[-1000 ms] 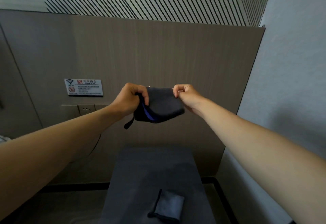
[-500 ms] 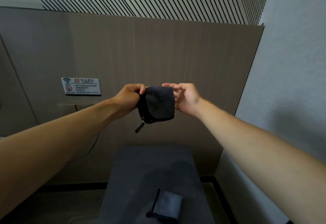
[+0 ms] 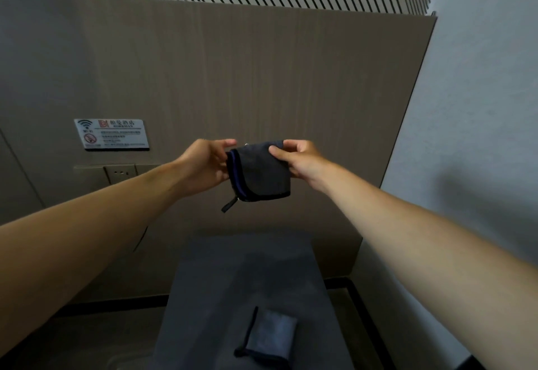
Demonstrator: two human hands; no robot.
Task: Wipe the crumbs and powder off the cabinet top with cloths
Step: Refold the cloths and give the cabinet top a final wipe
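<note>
At the bottom centre of the frame a folded grey cloth (image 3: 269, 337) lies on the dark cabinet top (image 3: 209, 282). Above it, at mid-frame, both arms reach forward and hold a dark folded cloth (image 3: 259, 170) up in the air. The right hand (image 3: 302, 160) pinches its upper right corner between thumb and fingers. The left hand (image 3: 205, 163) sits against its left, blue-trimmed edge with fingers extended over the top. Behind them stands a brown wall panel (image 3: 262, 78), with a wifi sign (image 3: 112, 134) and a socket (image 3: 120, 172) at left.
</note>
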